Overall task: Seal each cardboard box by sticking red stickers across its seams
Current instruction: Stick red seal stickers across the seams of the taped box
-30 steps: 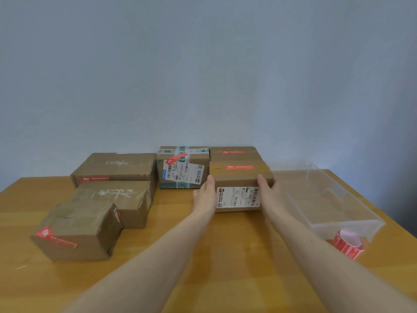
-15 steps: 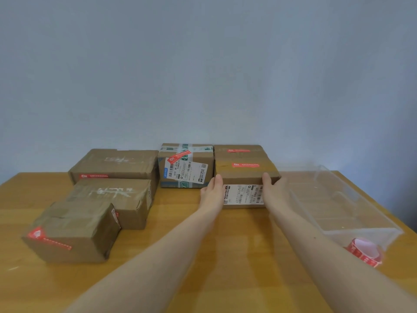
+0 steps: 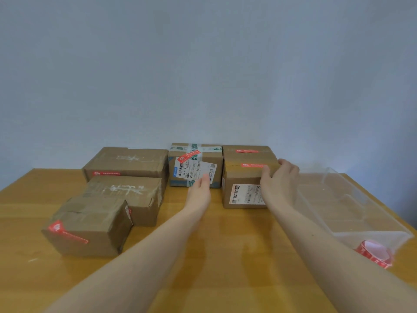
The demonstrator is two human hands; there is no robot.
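Several cardboard boxes stand on the wooden table (image 3: 225, 245). The right box (image 3: 244, 177) has two red stickers (image 3: 253, 165) across its top and a white label on its front. My right hand (image 3: 279, 181) rests over its top right front corner, fingers loosely bent. My left hand (image 3: 199, 190) hovers open, off that box, in front of the middle box (image 3: 196, 154), which has green tape and a slanted red sticker. A roll of red stickers (image 3: 375, 254) lies at the right, near my right forearm.
Three more boxes sit at the left: a long back one (image 3: 126, 162), a middle one (image 3: 126, 195) and a front one (image 3: 90, 229) with a red sticker on its corner. A clear plastic tray (image 3: 352, 206) lies right of the boxes. A plain wall stands behind.
Both hands were pressing the right box's sides and slid it back. My left hand has since come off it and moved left; my right hand rose to its top right corner.
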